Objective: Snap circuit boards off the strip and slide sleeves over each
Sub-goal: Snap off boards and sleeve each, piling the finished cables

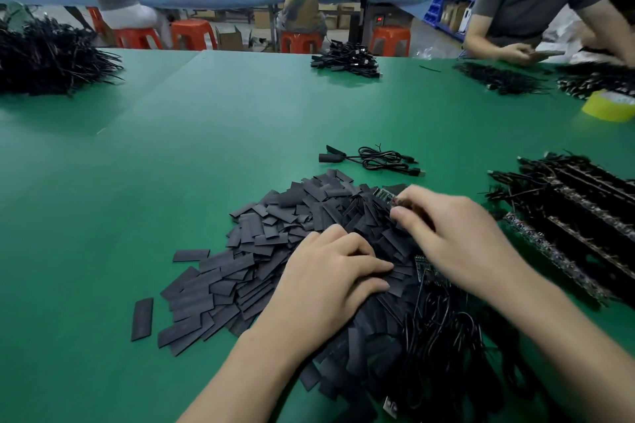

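A big heap of flat black sleeves (261,251) covers the green table (171,148) in front of me. My right hand (457,233) pinches a small circuit board (385,197) between thumb and fingertips, holding it just above the heap's far edge. My left hand (333,271) lies on the sleeves with its fingers curled into the pile; whether it holds one is hidden. A second board (424,268) with a black cable lies between my hands. Strips of boards with cables (577,216) are stacked at the right.
Two finished coiled cables (378,160) lie beyond the heap. A tangle of black cables (446,336) sits under my right forearm. More cable piles (48,58) lie at the far left and far middle. A yellow tape roll (608,106) and a person's hands are far right.
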